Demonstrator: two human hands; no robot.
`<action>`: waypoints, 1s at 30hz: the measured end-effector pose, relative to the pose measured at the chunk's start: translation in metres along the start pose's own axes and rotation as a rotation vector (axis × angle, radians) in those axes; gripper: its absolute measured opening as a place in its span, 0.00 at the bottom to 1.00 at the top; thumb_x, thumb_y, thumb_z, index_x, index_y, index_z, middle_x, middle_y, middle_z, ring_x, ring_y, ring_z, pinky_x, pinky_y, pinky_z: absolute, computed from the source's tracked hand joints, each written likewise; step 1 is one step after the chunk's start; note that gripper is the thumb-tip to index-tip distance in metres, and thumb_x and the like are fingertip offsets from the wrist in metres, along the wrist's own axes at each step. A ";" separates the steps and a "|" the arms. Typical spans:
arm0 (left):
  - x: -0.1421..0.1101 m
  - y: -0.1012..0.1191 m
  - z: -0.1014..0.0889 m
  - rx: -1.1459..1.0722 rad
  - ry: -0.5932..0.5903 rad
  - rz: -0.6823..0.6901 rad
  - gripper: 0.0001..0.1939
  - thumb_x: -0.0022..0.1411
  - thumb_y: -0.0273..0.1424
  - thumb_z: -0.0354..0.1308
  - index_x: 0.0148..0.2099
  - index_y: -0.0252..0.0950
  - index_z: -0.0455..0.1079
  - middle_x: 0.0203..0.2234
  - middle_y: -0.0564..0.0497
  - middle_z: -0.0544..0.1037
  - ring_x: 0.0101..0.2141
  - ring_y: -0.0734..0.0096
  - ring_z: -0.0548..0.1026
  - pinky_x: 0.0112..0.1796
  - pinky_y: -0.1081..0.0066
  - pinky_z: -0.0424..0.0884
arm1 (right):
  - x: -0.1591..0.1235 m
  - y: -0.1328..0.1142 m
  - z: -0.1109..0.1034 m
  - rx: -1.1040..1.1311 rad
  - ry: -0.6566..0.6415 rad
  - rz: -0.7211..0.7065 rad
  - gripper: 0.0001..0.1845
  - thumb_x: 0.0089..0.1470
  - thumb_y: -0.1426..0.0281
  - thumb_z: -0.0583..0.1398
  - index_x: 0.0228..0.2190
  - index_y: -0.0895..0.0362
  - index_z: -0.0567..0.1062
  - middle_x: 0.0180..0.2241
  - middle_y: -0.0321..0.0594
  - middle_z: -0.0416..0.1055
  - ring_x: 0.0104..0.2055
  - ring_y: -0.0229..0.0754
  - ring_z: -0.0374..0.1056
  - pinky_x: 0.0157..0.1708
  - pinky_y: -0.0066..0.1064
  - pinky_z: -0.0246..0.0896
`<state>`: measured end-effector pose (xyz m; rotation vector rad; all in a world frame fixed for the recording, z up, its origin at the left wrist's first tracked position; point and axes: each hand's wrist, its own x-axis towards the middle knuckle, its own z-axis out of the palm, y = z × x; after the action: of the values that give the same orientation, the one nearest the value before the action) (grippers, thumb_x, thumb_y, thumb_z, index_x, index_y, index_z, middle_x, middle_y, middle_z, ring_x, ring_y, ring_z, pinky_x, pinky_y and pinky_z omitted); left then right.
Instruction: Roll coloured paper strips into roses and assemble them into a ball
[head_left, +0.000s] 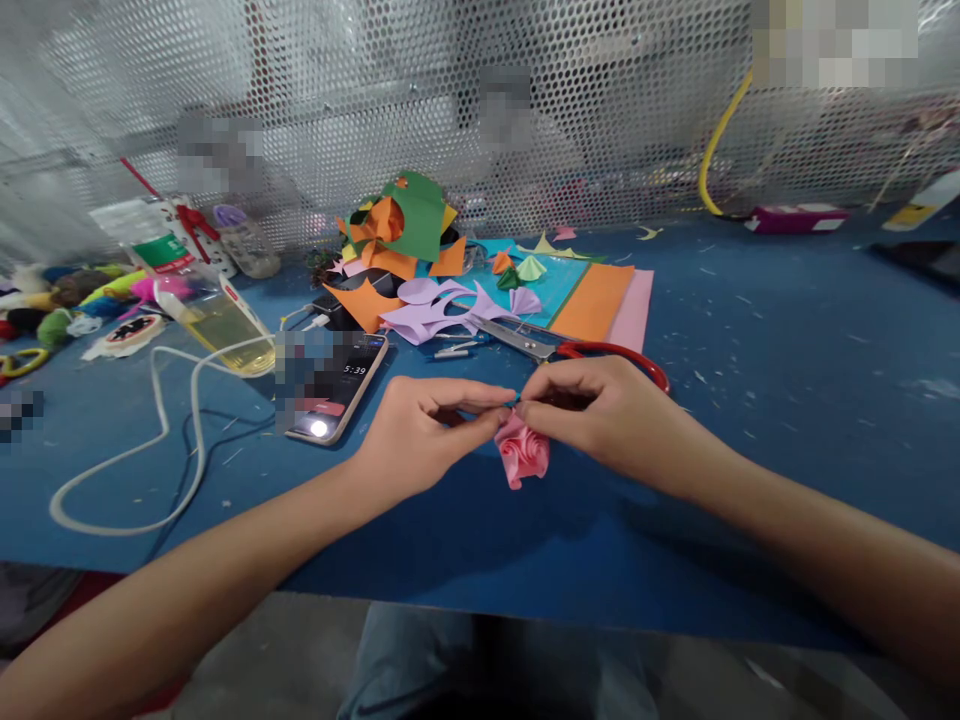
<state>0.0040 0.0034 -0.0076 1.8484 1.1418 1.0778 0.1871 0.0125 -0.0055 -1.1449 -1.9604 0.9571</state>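
A pink paper rose (523, 452) hangs below my fingertips, its curled petals facing me and downward. My left hand (429, 432) is closed in a pinch at the rose's upper edge, its fingers pointing right. From the other side my right hand (592, 405) pinches the same upper edge, thumb and forefinger together. A small blue-green bit (516, 399) shows between the two sets of fingertips; its shape is mostly hidden. Just behind my hands lie scissors (529, 343) with red handles, partly covered by my right hand.
Lilac paper scraps (431, 312), orange sheets (600, 300) and small folded paper pieces lie behind the scissors. At left are a phone (345, 390), a looped white cable (161, 440) and a tilted-looking bottle (225, 320). A perforated metal screen (637, 120) bounds the blue table.
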 end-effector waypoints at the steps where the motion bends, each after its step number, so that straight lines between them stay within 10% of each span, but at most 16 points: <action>1: 0.000 -0.001 0.000 -0.015 0.003 -0.001 0.07 0.50 0.26 0.64 0.35 0.36 0.79 0.28 0.52 0.82 0.28 0.69 0.80 0.28 0.75 0.78 | 0.000 0.000 0.000 0.006 0.003 0.000 0.08 0.47 0.71 0.58 0.19 0.56 0.72 0.15 0.31 0.66 0.18 0.31 0.60 0.16 0.21 0.52; 30: -0.005 0.000 0.002 -0.111 -0.024 -0.007 0.02 0.50 0.24 0.64 0.30 0.31 0.77 0.22 0.52 0.81 0.24 0.74 0.79 0.25 0.83 0.75 | -0.001 0.004 -0.007 -0.244 -0.002 -0.154 0.06 0.50 0.65 0.60 0.27 0.55 0.73 0.21 0.32 0.65 0.21 0.33 0.58 0.19 0.26 0.53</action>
<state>0.0043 -0.0015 -0.0098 1.7653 1.0528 1.0903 0.1951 0.0145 -0.0053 -1.1027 -2.1767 0.6525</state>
